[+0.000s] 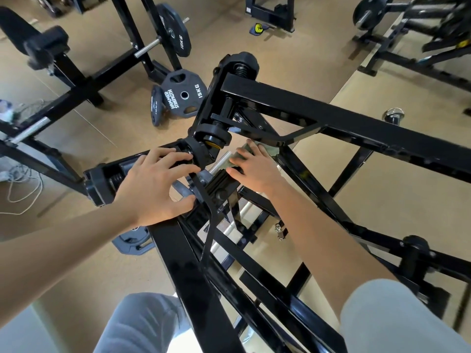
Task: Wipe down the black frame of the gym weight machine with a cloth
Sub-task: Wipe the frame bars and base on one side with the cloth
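Observation:
The black frame [331,118] of the weight machine fills the middle of the head view, its bars crossing under my arms. My left hand [155,184] grips the top of a frame bar near a round black knob, fingers and thumb curled round the metal. My right hand [254,166] lies on a grey-green cloth [248,150] and presses it against a slanted frame bar beside a chrome tube [221,163]. Most of the cloth is hidden under the fingers.
Black weight plates [183,96] lean on the tan floor behind the frame, another plate [132,244] lies by my left forearm. A bench rack [76,90] stands at the left, more machines at the back right. A white cord [23,189] lies at the left.

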